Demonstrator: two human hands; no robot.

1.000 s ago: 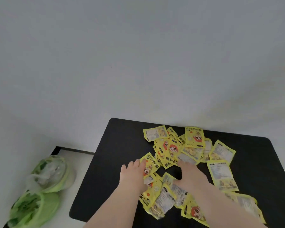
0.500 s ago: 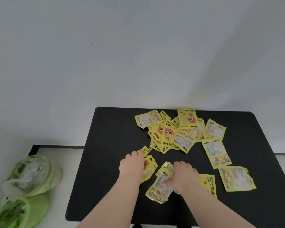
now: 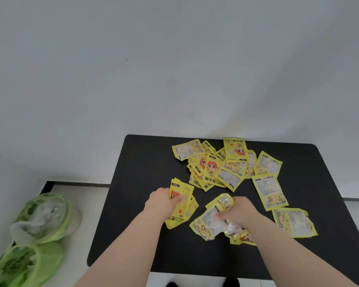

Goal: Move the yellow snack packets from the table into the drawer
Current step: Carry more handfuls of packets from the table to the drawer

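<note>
The left hand (image 3: 161, 202) has its fingers curled round a few flat, glossy yellow snack packets (image 3: 181, 208), thumb on the printed top face. The right hand (image 3: 239, 212) clutches a crumpled bunch (image 3: 208, 223) of the same foil-like rectangles, creased under its fingers. Beyond both sets of fingers a loose overlapping heap (image 3: 216, 166) lies on the matte black, round-cornered worktop (image 3: 133, 204). Two more packets (image 3: 269, 191) lie flat to the right of the right fingers. Far left of the left fingers, soft green plastic bags (image 3: 42, 216) slump on the pale floor.

Soft, even, fairly bright light; faint grey shading on the wall (image 3: 174, 79) above the surface (image 3: 133, 172); wide-angle bending curves the surface's edges, and the green bags (image 3: 42, 218) left of it look blurred
</note>
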